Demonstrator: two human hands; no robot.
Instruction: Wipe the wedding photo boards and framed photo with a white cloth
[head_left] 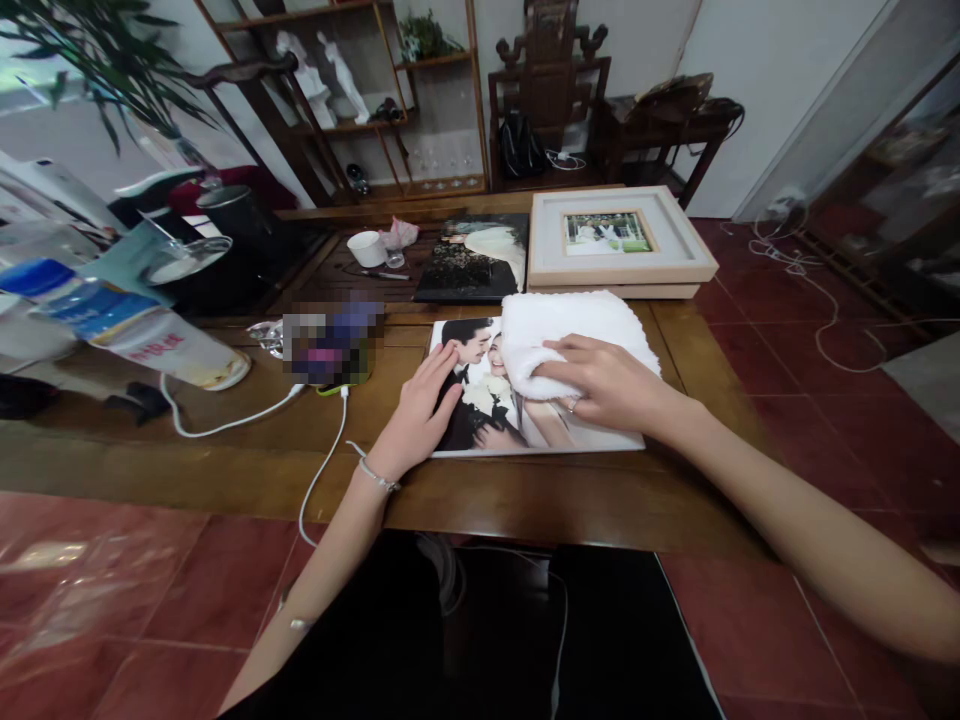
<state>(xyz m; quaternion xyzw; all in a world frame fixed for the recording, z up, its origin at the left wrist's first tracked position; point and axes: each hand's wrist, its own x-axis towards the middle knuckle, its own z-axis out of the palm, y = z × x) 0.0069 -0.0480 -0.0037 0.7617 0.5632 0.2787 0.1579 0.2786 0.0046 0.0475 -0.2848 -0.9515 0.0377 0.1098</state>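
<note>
A photo panel [480, 425] showing a couple lies flat on the wooden table before me. Along its left edge rests my left hand [426, 405], fingers stretched out and lying flat on the picture, holding nothing. My right hand [600, 380] grips a fluffy white cloth [577, 325], which is spread over the upper right part of the panel. The thumb and fingers are closed into a fold of the cloth. Beneath the cloth, part of the picture is hidden.
Behind the panel lie a dark photo panel [469, 265] and a pale wooden picture frame [622, 270]. At left stand a bottle [165, 335], a blurred-out object [330, 345] with white cables [324, 480], and a white cup [367, 248]. The wooden table [525, 510] ends close to my body.
</note>
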